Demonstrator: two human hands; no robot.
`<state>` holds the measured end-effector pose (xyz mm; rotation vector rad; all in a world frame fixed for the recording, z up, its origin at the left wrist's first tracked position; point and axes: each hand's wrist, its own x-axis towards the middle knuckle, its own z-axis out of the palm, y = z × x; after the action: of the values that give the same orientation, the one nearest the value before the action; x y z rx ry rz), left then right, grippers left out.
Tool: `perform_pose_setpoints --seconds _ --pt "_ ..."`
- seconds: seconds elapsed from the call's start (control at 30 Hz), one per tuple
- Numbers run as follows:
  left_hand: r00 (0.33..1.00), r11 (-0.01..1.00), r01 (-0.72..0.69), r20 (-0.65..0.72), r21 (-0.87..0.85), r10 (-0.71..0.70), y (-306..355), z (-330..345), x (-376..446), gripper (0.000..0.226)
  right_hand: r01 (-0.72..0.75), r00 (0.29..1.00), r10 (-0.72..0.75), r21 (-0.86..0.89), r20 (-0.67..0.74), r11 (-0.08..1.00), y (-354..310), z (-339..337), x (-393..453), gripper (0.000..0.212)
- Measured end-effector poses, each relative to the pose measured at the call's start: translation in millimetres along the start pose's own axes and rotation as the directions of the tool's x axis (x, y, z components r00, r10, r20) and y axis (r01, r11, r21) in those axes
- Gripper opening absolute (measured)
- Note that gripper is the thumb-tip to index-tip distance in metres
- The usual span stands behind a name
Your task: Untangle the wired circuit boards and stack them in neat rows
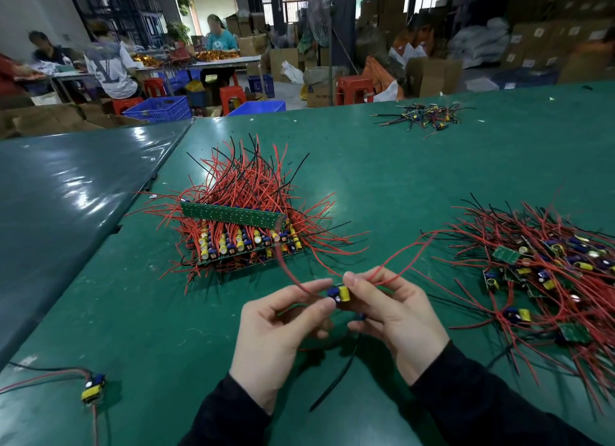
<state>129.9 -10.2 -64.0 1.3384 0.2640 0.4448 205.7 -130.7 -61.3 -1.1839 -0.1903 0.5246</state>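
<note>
Both hands hold one small circuit board [339, 294] with a yellow and a blue part, just above the green table. My left hand [279, 332] pinches its left end and my right hand [396, 316] grips its right side. Red wires arc up from the board; a black wire [336, 379] hangs below it. A stacked block of boards in rows [243, 242], red wires bristling from it, stands ahead on the left. A tangled heap of wired boards [545, 272] lies to the right.
A single loose board [94, 388] with red and black wires lies near the front left. A small pile of wire scraps [422, 114] sits far back. The green table [382, 186] meets a darker sheet [66, 196] at left. People work at distant tables.
</note>
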Motion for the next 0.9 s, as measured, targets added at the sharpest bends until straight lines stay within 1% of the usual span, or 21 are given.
perform_pose_setpoints --seconds 0.1,0.17,0.23,0.3,0.33,0.4,0.47,0.53,0.6,0.63,0.67,0.73,0.77,0.8,0.83,0.9 --pt "0.999 0.999 -0.019 -0.051 -0.031 0.017 2 -2 1 0.029 0.073 0.993 -0.069 -0.034 0.097 0.997 0 0 -2 0.017" --pt "0.998 0.993 0.008 -0.067 -0.118 -0.016 4 -5 2 0.026 0.141 0.976 -0.125 -0.080 0.180 0.987 0 -1 -3 0.019" --pt "0.995 0.976 0.050 -0.077 -0.211 -0.068 6 -8 5 0.022 0.205 0.948 -0.169 -0.112 0.268 0.972 0 -1 -4 0.030" --pt "0.993 0.966 0.090 -0.057 -0.241 -0.107 10 -12 6 0.026 0.256 0.922 -0.195 -0.150 0.334 0.955 0 -2 -5 0.040" --pt "0.991 0.963 0.112 -0.043 -0.244 -0.126 11 -14 6 0.030 0.273 0.912 -0.202 -0.161 0.356 0.948 -1 -2 -6 0.044" --pt "0.987 0.960 0.151 -0.020 -0.236 -0.160 13 -15 6 0.030 0.290 0.916 -0.201 -0.227 0.348 0.930 -1 -1 -6 0.051" --pt "0.984 0.957 0.171 -0.002 -0.234 -0.176 13 -14 5 0.025 0.249 0.935 -0.161 -0.262 0.316 0.932 -2 0 -5 0.055" --pt "0.986 0.959 0.163 0.015 -0.232 -0.164 12 -13 5 0.022 0.134 0.954 -0.077 -0.181 0.291 0.974 -2 -2 -3 0.049" --pt "0.990 0.972 0.143 0.029 -0.186 -0.140 12 -12 4 0.022 -0.003 0.956 0.032 -0.099 0.292 0.995 -4 -1 -2 0.028" --pt "0.991 0.978 0.132 0.035 -0.164 -0.128 12 -11 3 0.024 -0.045 0.950 0.067 -0.079 0.304 0.996 -4 -2 -2 0.010" --pt "0.992 0.980 0.124 0.036 -0.153 -0.120 11 -10 2 0.026 -0.078 0.945 0.101 -0.085 0.312 0.993 -4 -1 -2 0.008" --pt "0.992 0.982 0.125 0.032 -0.145 -0.121 9 -10 2 0.029 -0.096 0.926 0.143 -0.149 0.348 0.984 -2 -1 -3 0.037" --pt "0.991 0.983 0.130 0.030 -0.131 -0.127 9 -9 1 0.029 -0.089 0.926 0.145 -0.171 0.350 0.981 -1 1 -3 0.046" --pt "0.991 0.985 0.133 0.030 -0.112 -0.130 8 -9 1 0.028 -0.079 0.926 0.140 -0.182 0.352 0.980 0 2 -4 0.050" --pt "0.991 0.986 0.134 0.033 -0.100 -0.131 8 -9 1 0.027 -0.071 0.926 0.134 -0.188 0.353 0.980 0 2 -4 0.049" --pt "0.990 0.986 0.136 0.048 -0.092 -0.132 8 -10 1 0.026 -0.055 0.930 0.126 -0.207 0.346 0.977 -1 1 -3 0.039"
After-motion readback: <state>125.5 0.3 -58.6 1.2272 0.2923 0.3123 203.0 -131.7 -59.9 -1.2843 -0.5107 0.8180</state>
